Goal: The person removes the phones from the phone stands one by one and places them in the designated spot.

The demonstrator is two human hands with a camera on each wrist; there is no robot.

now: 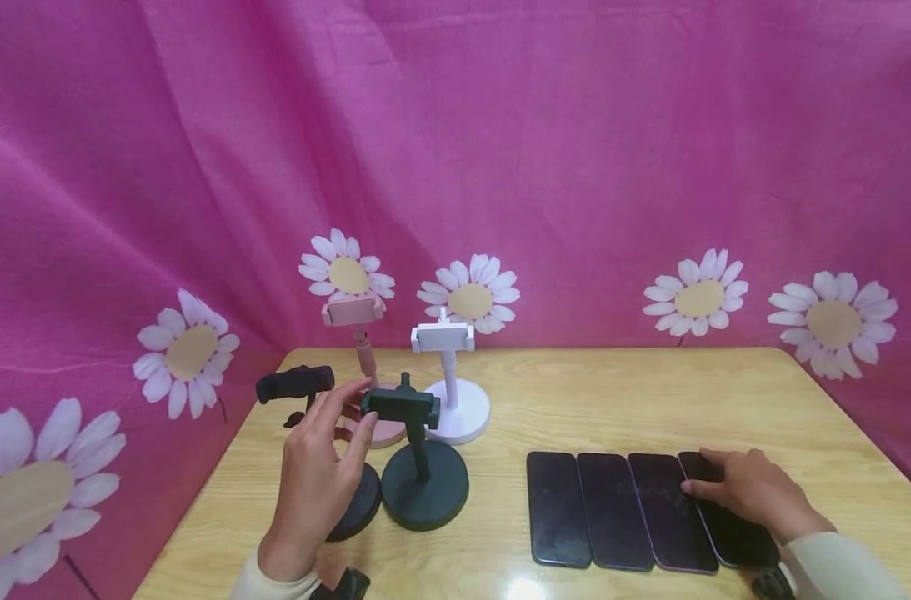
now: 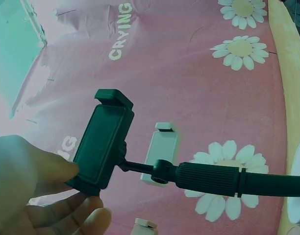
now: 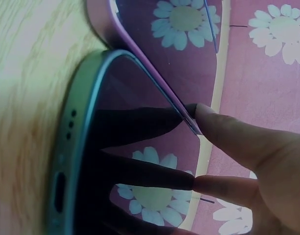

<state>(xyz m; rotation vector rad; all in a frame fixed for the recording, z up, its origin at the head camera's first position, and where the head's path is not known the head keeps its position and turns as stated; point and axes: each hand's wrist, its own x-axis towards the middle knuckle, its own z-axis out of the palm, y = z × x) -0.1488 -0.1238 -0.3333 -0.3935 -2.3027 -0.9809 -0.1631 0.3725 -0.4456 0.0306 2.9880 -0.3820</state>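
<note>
My left hand (image 1: 316, 467) pinches the left end of the dark green phone stand's (image 1: 401, 406) holder, thumb in front and fingers around the end. In the left wrist view, the thumb (image 2: 57, 171) lies on the holder's lower end. This stand is upright on its round base. My right hand (image 1: 758, 492) rests over the rightmost phone (image 1: 733, 533), which lies flat, screen up. In the right wrist view, the thumb (image 3: 213, 117) touches near the seam with the neighbouring phone, and another fingertip touches the dark screen. The other fingers are partly out of view.
Several phones lie in a row, among them the leftmost phone (image 1: 558, 508). A white phone stand (image 1: 458, 412) and a pink phone stand (image 1: 353, 312) are behind the green one. A black phone stand (image 1: 296, 383) is at left, partly hidden by my hand. A pink flowered cloth (image 1: 575, 167) surrounds the wooden table (image 1: 598, 400).
</note>
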